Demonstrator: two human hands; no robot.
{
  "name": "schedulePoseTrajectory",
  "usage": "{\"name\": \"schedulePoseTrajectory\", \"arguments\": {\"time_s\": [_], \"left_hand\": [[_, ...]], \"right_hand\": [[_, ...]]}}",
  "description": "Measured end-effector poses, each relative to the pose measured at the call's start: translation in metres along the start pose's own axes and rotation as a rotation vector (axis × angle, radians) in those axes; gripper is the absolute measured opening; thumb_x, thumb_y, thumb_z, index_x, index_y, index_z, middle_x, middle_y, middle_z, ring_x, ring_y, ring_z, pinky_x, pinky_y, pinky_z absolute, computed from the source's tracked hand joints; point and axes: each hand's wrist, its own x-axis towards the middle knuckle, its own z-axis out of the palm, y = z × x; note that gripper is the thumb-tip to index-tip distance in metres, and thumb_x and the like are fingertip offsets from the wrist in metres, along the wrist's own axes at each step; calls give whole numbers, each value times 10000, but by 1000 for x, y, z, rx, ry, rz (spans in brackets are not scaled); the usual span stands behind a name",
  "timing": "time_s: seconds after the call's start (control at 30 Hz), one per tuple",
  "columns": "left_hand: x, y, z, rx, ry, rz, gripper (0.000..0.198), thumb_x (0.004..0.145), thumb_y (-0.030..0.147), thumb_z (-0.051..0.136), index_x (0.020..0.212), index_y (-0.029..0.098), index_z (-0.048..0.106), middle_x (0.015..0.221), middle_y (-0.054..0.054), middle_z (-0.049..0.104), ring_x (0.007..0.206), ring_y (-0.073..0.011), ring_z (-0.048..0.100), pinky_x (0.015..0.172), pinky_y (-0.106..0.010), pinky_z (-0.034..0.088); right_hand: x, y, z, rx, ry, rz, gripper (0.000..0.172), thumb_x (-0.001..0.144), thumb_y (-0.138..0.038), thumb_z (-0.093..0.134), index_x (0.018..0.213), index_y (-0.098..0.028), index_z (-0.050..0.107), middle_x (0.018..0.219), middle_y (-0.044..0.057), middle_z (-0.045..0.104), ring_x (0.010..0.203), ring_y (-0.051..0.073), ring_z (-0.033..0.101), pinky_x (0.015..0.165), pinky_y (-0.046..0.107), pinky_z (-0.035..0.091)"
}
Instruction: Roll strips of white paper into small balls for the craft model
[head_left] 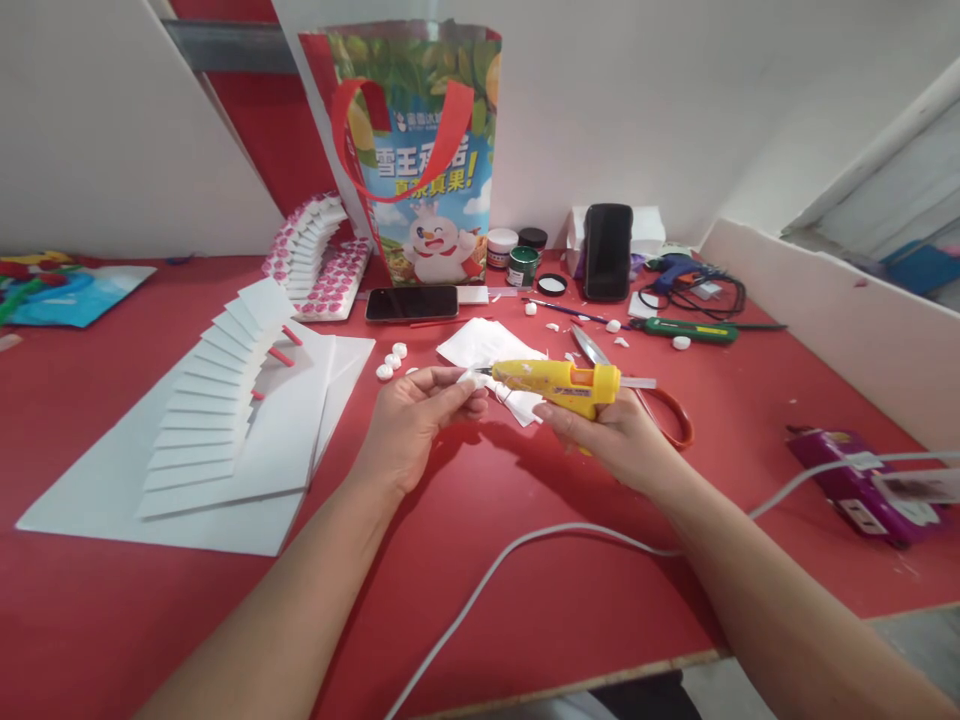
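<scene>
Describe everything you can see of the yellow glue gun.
The yellow glue gun looks plastic, with an opening in its side, a label, a dark nozzle and a pale glue stick jutting from its back. The right hand grips it above the red table, its barrel roughly level, pointing left toward the white piece in the left hand; whether the nozzle touches that piece is unclear.

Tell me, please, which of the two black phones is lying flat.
The phone in front of the colourful bag, beyond the left hand. It lies flat, whereas the other phone, farther right, stands upright.
</scene>
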Motion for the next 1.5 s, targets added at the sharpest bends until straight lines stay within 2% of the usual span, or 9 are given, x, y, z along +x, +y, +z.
{"name": "schedulePoseTrajectory", "arguments": {"time_s": [0.37, 0.5, 0.67, 0.97, 1.17, 1.33, 1.5], "left_hand": [[-1, 3, 2, -28, 13, -8, 283, 677, 247, 879, 879, 103, 744, 743, -48, 766, 640, -131, 710, 713, -272, 595], [-1, 3, 3, -41, 12, -15, 295, 649, 240, 890, 863, 101, 743, 740, -55, 768, 634, -138, 713, 697, -271, 596], [-1, 4, 2, -46, 19, -24, 291, 651, 224, 885, 865, 96, 736, 738, -60, 767, 633, -142, 714, 694, -276, 598], [0, 2, 1, -24, -9, -20, 274, 671, 240, 884, 863, 100, 747, 753, -58, 767, 639, -133, 713, 696, -260, 601], [1, 1, 1, -45, 9, -24, 292, 642, 226, 894, 854, 99, 737, 735, -59, 765, 636, -139, 713, 697, -268, 603], [-1, 3, 1, -24, 12, -28, 293, 653, 236, 887, 866, 100, 739, 748, -58, 767, 639, -135, 712, 695, -267, 602], [-2, 4, 1, -37, 19, -30, 301, 644, 227, 886, 866, 94, 734, 729, -59, 764, 634, -145, 716, 692, -273, 601]], "right_hand": [[1, 5, 1, -16, 6, -55, 340, 893, -478, 650, 842, -153, 740, 556, -19, 523, 517, 109, 432, 530, 255, 374], [0, 7, -1, -26, 20, -20, 389, 889, -518, 637, 789, -149, 710, 544, -15, 514, 509, 109, 433, 491, 248, 353], [0, 10, -3, -68, 29, 30, 423, 886, -563, 634, 843, -152, 724, 561, -11, 532, 522, 115, 453, 496, 248, 371], [0, 4, 1, -24, 26, -60, 334, 896, -469, 648, 830, -155, 743, 541, -20, 507, 504, 107, 421, 507, 252, 360], [1, 7, -1, -37, 24, -31, 376, 901, -501, 633, 915, -145, 754, 583, -11, 555, 524, 113, 447, 527, 257, 382], [1, 4, 0, -20, 12, -57, 351, 902, -479, 634, 887, -150, 753, 563, -12, 542, 530, 118, 457, 538, 260, 378], [1, 8, -1, -71, 44, 32, 393, 885, -533, 640, 821, -155, 724, 542, -25, 505, 506, 106, 426, 495, 253, 351]]}}
